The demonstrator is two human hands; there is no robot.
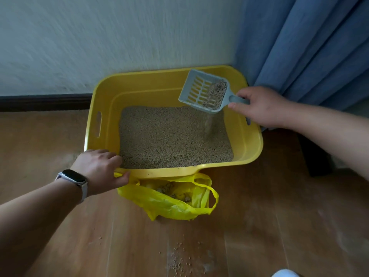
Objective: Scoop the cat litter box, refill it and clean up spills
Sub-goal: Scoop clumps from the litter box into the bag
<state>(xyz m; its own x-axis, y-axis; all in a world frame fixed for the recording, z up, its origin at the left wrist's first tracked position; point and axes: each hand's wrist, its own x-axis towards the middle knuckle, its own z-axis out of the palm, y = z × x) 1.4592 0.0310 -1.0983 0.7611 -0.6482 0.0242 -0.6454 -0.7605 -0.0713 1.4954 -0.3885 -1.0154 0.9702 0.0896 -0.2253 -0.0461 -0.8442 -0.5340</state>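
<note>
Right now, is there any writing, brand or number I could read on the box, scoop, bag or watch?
No text can be read anywhere.
The box, scoop and bag show no print.
The watch face is dark.

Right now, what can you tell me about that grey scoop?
The scoop is pale grey-blue plastic by its look, with a slotted bowl, raised sides and a short handle. The right hand grips the handle, holding it tilted above the far right corner of the yellow litter box. A litter clump lies in its right side; loose grains stream from its lower edge into the box.
</note>
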